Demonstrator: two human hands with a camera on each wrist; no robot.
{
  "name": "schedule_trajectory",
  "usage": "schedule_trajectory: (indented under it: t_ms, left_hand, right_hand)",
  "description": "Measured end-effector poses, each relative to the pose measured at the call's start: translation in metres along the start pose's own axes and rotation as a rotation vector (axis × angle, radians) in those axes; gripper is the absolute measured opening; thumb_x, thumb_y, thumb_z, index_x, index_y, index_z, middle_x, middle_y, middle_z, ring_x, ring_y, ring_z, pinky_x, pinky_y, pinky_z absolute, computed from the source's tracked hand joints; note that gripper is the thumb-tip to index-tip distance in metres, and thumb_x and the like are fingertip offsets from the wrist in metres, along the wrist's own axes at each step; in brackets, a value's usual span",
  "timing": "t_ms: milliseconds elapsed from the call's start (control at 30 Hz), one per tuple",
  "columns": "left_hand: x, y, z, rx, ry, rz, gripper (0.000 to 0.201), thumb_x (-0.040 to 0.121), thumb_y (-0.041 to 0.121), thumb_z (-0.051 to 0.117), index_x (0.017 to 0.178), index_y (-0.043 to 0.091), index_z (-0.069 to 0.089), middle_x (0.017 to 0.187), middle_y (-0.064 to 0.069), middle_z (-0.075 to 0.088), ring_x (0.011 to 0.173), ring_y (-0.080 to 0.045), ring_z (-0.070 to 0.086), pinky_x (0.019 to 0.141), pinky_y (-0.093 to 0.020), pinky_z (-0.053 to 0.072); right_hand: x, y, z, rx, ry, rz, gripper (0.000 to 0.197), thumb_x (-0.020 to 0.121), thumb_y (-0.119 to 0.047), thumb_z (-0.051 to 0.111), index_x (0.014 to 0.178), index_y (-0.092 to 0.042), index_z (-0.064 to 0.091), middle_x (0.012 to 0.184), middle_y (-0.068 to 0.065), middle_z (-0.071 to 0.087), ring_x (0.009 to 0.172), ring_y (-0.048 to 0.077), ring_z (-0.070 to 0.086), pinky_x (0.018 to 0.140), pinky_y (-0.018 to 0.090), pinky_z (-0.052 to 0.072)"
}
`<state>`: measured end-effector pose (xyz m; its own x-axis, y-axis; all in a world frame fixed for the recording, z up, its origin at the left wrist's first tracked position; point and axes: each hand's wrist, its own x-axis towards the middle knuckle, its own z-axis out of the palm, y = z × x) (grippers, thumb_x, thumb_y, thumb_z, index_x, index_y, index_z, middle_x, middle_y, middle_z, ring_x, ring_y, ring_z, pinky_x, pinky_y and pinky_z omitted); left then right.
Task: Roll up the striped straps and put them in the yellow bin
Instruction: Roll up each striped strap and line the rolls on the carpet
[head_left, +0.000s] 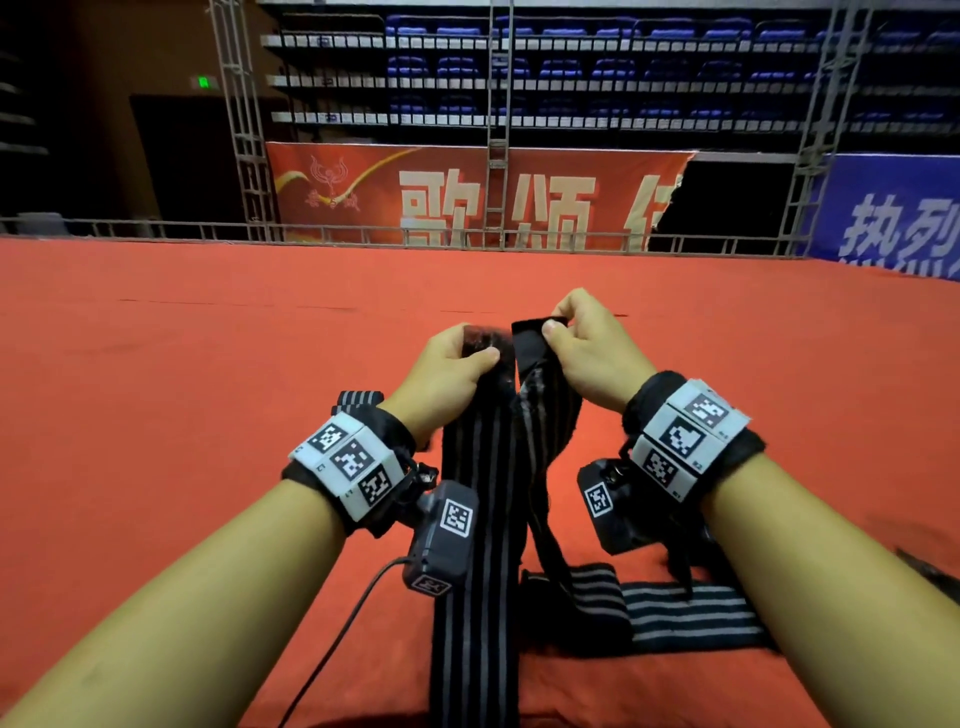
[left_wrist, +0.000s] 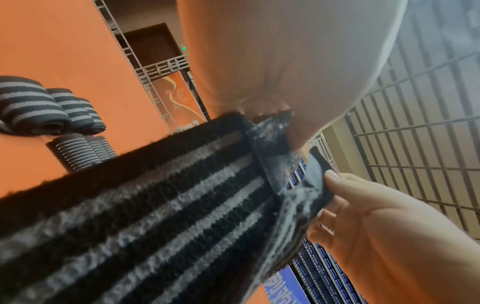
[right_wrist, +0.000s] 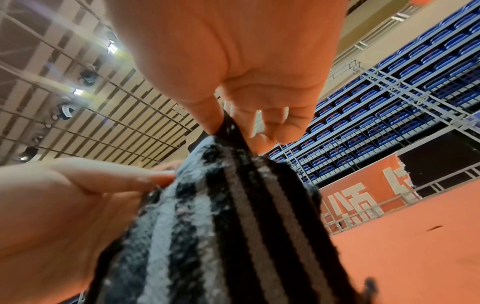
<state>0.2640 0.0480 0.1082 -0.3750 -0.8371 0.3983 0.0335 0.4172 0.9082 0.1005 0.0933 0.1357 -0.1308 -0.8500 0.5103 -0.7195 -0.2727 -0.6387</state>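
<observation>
My left grip (head_left: 451, 364) pinches one end of a striped strap (head_left: 480, 519), my right grip (head_left: 582, 345) the black tab end beside it; both are clamped on cloth, lifted above the red floor (head_left: 208, 338). I judge rolling has not started. Next I must fold the tab inward and wind tightly. Rolled straps (left_wrist: 52, 111) lie nearby; no yellow bin shows.

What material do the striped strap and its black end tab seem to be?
Strap: probably knitted elastic fabric, matte; ribbed weave visible, dusted with white lint or powder. End tab: smoother black piece pinched by the right hand, possibly hook-and-loop; unclear.
</observation>
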Motion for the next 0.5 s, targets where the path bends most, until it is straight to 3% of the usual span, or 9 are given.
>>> schedule_trajectory:
  t_ms: [200, 400, 500]
  left_hand:
    - [-0.005, -0.009, -0.002, 0.036, -0.028, -0.026, 0.023, 0.098, 0.002, 0.050, 0.099, 0.015, 0.069, 0.096, -0.005, 0.074, 0.087, -0.018, 0.071, 0.083, -0.035, 0.058]
    - [-0.006, -0.012, 0.003, 0.034, -0.003, -0.020, 0.017, 0.097, 0.008, 0.057, 0.088, 0.014, 0.070, 0.085, -0.006, 0.071, 0.078, -0.017, 0.067, 0.075, -0.033, 0.056]
    - [-0.003, -0.010, -0.003, 0.082, 0.028, 0.026, 0.014, 0.095, 0.006, 0.060, 0.088, 0.014, 0.069, 0.083, -0.003, 0.071, 0.076, -0.015, 0.067, 0.074, -0.031, 0.056]
  right_hand:
    - [-0.006, 0.008, 0.019, -0.010, -0.003, 0.046, 0.012, 0.097, -0.021, 0.046, 0.087, -0.015, 0.045, 0.066, -0.001, 0.046, 0.059, 0.017, 0.040, 0.055, 0.031, 0.030]
    - [-0.005, 0.009, 0.027, 0.031, 0.015, 0.043, 0.010, 0.095, -0.019, 0.051, 0.086, -0.015, 0.048, 0.067, -0.001, 0.049, 0.061, 0.017, 0.045, 0.056, 0.030, 0.035]
    - [-0.003, 0.016, 0.021, 0.175, -0.003, 0.073, 0.010, 0.081, -0.014, 0.054, 0.075, -0.021, 0.054, 0.066, 0.000, 0.057, 0.064, 0.019, 0.052, 0.062, 0.034, 0.044]
